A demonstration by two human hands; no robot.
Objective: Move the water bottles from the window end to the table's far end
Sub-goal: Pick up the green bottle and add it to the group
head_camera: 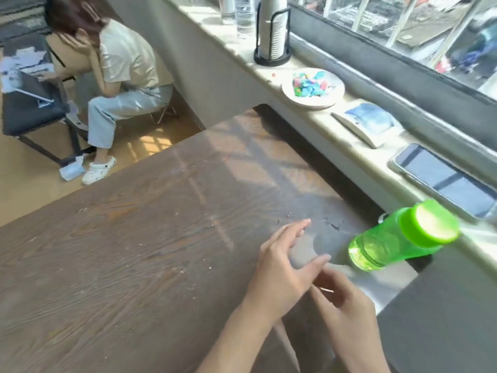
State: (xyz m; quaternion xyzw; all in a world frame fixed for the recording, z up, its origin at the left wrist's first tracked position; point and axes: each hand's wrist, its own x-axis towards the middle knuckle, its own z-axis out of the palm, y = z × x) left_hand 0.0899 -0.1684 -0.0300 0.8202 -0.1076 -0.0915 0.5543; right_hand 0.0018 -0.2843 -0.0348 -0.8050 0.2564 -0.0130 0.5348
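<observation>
Dark wood-grain counter [134, 251], dusty, beside sunlit windowsill [336, 125]; green bottle [398, 238] at its window end; both hands' fingers [298, 232] spread, empty.

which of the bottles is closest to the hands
The translucent green bottle with the green cap, on the wooden table beside both hands. The clear plastic bottles stand far off on the windowsill.

Both forearms are bare to the frame edge, and neither the left hand [279, 267] nor the right hand [347, 305] wears anything.

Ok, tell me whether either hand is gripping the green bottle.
No: the green bottle stands free on the table, with the left hand and right hand open beside it.
</observation>
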